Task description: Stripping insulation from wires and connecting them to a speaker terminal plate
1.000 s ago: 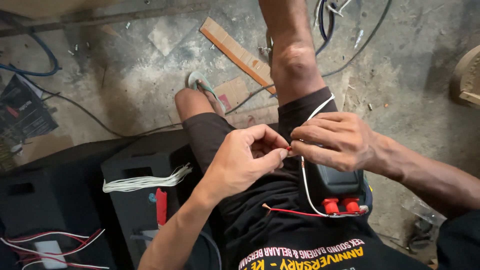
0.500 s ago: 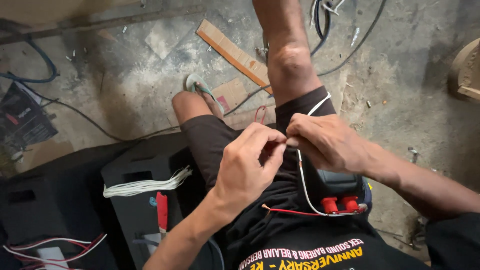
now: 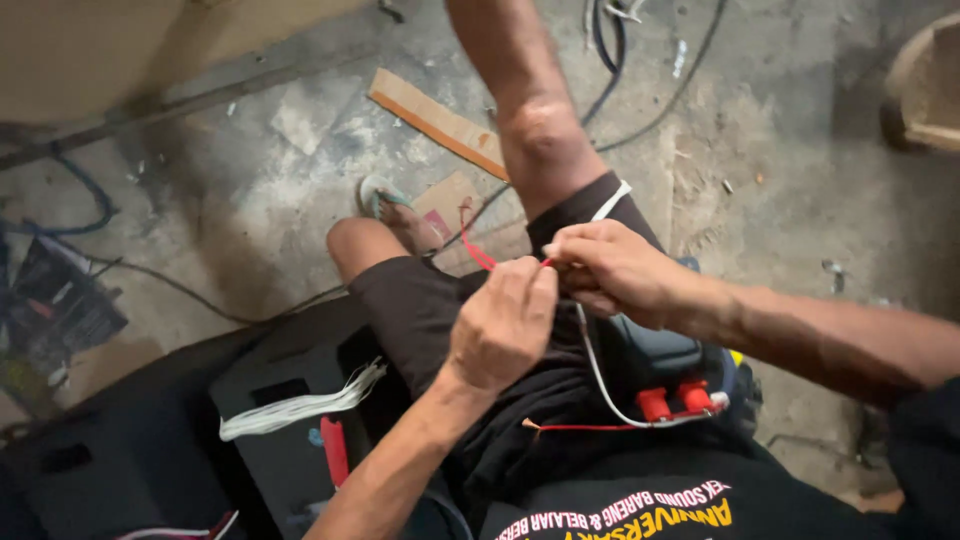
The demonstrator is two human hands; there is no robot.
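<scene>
Red wire [image 3: 478, 250] pinched between left hand [image 3: 503, 325], right hand [image 3: 612, 272].

Repair workshop, stained concrete floor [image 3: 780, 130], loose cables [image 3: 640, 95]

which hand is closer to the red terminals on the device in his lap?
Right. The right hand sits just above the red terminals, up the white wire. The left hand is farther off to their left.

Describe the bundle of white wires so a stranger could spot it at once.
Start at the big black speaker box at lower left, beside the seated person's thigh. On its top lies the bundle of white wires, fanned at one end. It is loose and all white, unlike the small red tool just below it.
</scene>
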